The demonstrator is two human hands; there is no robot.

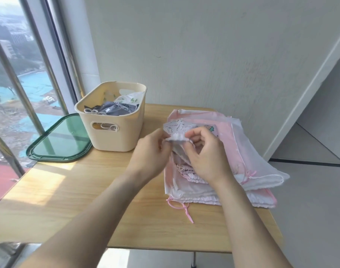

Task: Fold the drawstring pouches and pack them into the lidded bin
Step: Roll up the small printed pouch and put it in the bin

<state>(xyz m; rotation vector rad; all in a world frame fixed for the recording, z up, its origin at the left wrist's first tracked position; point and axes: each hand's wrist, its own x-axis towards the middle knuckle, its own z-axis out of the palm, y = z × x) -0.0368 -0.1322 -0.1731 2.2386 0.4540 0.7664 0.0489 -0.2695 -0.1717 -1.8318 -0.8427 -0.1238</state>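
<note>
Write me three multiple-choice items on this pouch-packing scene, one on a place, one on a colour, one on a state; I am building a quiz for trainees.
1. Where does the green lid lie?
A. On the bin
B. On the table, left of the bin
C. On the pouch stack

2. What colour is the bin?
A. Cream
B. Blue
C. Black

3. What are the hands doing?
A. Both hang idle
B. Both pinch one small white printed pouch
C. One lifts the lid

Answers: 1 B, the lid rests flat beside the bin's left side. 2 A, its walls are cream. 3 B, the left hand and right hand each have a grip on the pouch above the pink stack.
</note>
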